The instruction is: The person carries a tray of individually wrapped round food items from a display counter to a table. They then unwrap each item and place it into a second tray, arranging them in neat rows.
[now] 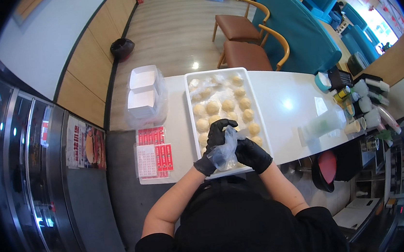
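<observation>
A white plastic tray [190,116] with rows of round, pale yellow dough balls [213,107] lies on the white table before me. Over its near half, my left hand [218,136], in a black glove, grips a clear plastic bag [228,146]. On the bag's other side is my right hand [251,153], gloved too, with its fingers curled against the plastic. What the bag holds cannot be made out. Thin clear film [208,85] covers some balls at the far end of the tray. The nearest balls are partly hidden by my hands and the bag.
White paper boxes [142,102] in clear plastic stand at the table's left, with red and white printed sheets [147,160] nearer me. Cups [352,127] and bottles [342,93] crowd the right end. Brown chairs [245,55] stand beyond the table. A metal-framed glass cabinet [25,143] is at far left.
</observation>
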`<state>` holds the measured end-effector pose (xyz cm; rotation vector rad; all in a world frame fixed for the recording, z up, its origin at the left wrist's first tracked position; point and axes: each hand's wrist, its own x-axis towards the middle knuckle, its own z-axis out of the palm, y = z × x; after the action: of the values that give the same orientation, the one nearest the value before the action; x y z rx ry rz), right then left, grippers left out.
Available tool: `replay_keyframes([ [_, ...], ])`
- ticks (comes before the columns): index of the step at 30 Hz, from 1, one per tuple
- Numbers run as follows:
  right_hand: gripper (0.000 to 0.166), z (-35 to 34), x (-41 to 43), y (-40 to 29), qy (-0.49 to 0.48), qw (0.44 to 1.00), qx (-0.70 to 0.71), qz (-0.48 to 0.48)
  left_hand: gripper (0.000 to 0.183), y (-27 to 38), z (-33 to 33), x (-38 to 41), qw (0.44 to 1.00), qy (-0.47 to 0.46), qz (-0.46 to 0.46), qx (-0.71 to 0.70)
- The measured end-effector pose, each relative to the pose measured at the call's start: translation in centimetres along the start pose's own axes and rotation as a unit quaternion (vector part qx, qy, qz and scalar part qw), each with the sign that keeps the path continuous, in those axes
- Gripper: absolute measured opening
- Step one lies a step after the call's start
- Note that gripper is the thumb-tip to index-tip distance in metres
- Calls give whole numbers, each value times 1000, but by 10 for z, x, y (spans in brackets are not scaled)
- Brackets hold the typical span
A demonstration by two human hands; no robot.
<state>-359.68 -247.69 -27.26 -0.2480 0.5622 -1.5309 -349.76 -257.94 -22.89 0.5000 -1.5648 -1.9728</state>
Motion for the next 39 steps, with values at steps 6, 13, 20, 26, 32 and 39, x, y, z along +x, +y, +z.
replay_keyframes([
  [6, 49, 21, 12, -25, 2, 994, -97, -55, 40, 2, 3, -5, 977, 101, 131, 137],
  [13, 62, 34, 14, -55, 12, 985, -170, -18, 33, 6, 5, -8, 993, 62, 102, 25],
  [20, 48, 21, 12, -76, -52, 993, -102, 21, 14, -4, 15, -15, 987, 85, 102, 95],
  [26, 45, 9, 15, -79, 3, 942, -309, -129, 12, -1, 40, -5, 946, 221, 107, 212],
  [32, 48, 11, 17, -85, -3, 767, -542, -343, 21, -12, 57, 14, 906, 377, -78, -174],
  [39, 51, 8, 24, -82, -17, 508, -785, -355, 23, -38, 44, 21, 902, 305, -116, -281],
])
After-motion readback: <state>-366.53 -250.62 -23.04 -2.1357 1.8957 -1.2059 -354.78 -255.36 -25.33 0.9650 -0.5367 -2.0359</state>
